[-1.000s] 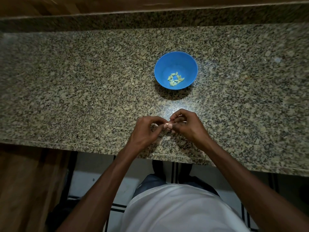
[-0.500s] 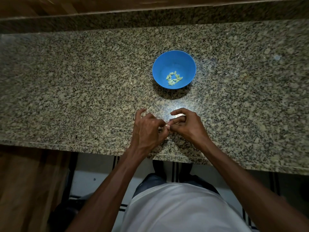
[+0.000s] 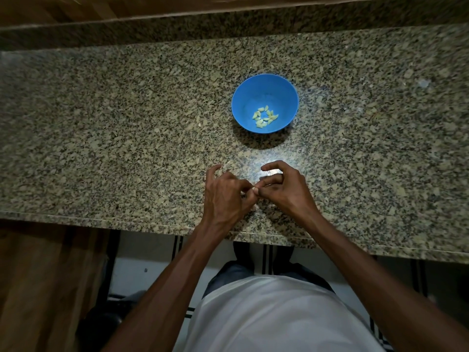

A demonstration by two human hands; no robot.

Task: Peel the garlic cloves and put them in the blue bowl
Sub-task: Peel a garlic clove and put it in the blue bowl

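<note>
The blue bowl point(image 3: 264, 97) stands on the granite counter, with several pale peeled garlic cloves point(image 3: 265, 116) in its bottom. Below the bowl, near the counter's front edge, my left hand point(image 3: 224, 196) and my right hand point(image 3: 284, 189) meet fingertip to fingertip. Both pinch one small garlic clove point(image 3: 253, 190) between them, and the fingers hide most of it. My left hand's index finger sticks up, curled away from the pinch.
The speckled granite counter point(image 3: 127, 138) stretches left and right, with a raised granite ledge point(image 3: 228, 24) along the back. Its front edge point(image 3: 101, 219) runs just below my hands. A small pale scrap point(image 3: 255, 207) lies under them.
My left hand turned and lifted its index finger away from the pinch. The view shifted slightly, so the bowl sits a little lower left. Both hands stay joined on the clove.
</note>
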